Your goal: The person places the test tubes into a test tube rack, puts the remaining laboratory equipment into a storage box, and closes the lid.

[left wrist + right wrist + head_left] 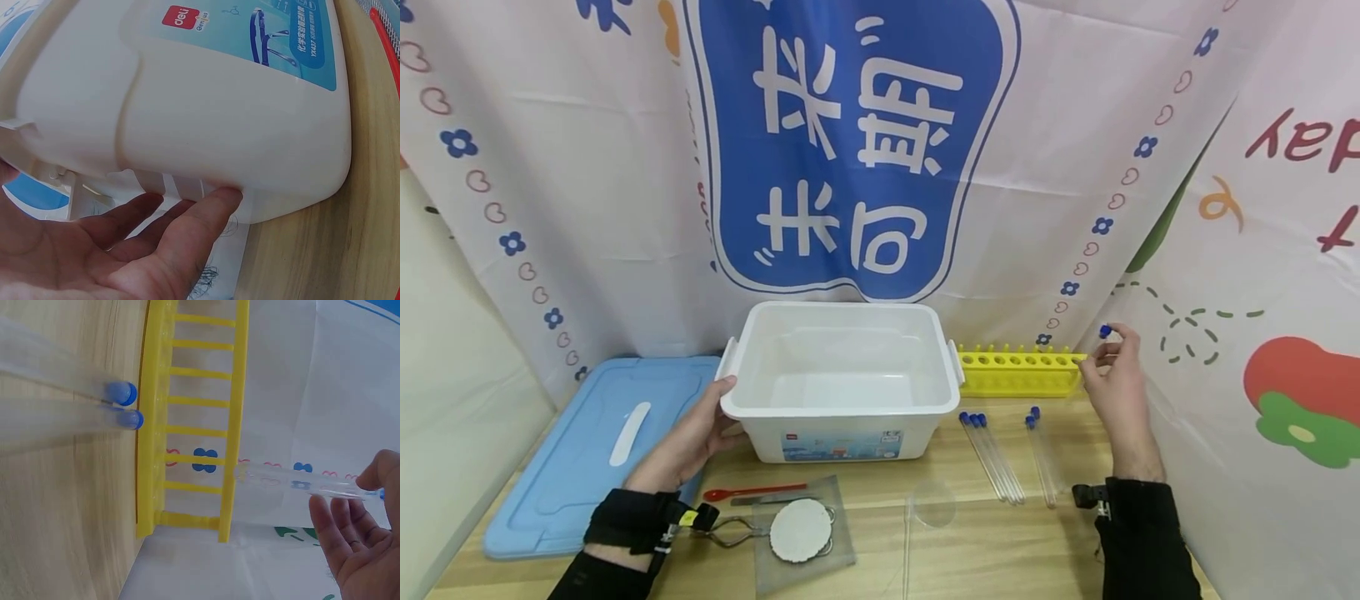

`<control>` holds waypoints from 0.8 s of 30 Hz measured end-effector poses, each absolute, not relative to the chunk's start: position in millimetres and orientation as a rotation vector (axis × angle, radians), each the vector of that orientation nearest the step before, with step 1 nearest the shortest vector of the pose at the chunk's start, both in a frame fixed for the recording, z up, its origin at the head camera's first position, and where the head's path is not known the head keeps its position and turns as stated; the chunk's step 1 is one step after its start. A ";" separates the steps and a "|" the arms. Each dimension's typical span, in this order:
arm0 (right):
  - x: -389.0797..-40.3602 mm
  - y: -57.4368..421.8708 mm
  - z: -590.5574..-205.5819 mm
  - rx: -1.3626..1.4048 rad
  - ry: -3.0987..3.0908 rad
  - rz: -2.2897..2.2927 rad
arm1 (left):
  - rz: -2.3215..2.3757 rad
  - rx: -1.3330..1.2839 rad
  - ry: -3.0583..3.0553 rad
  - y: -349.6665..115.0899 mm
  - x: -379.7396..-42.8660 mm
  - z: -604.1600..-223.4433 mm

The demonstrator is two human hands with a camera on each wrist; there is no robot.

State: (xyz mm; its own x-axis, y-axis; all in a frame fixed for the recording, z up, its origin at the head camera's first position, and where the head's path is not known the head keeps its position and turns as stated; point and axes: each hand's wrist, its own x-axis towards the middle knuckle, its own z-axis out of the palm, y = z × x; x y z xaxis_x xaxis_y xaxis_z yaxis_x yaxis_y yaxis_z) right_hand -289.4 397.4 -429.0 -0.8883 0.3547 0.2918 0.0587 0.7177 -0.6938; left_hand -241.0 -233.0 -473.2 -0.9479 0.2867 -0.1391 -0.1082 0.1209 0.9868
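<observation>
In the head view my right hand (1116,383) is at the right end of the yellow test tube rack (1018,387). Its thumb and fingers pinch a clear test tube (294,481) with a blue cap (1105,332). The tube's lower end meets the rack's top rail in the right wrist view; whether it has entered a hole I cannot tell. A white plastic bin (842,400) stands in the middle. Against its left side rests my left hand (692,433), thumb by the rim and fairly straight fingers (206,215) on the wall below the handle.
Several blue-capped test tubes (992,458) lie before the rack, with two more tubes (1039,458) to their right. A blue lid (587,467) lies left. In front are a red spoon (752,492), tongs (730,532), a white-centred gauze (801,531) and a clear round item (934,504).
</observation>
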 end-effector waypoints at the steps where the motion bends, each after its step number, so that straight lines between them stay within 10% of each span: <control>1: -290.8 399.2 -428.9 -0.330 -2.505 1.002 | 1.900 0.170 2.106 -232.8 -241.1 -473.3; 24: -330.3 410.4 -422.1 -0.362 -2.246 0.995 | 1.897 0.144 2.140 -230.3 -240.4 -472.5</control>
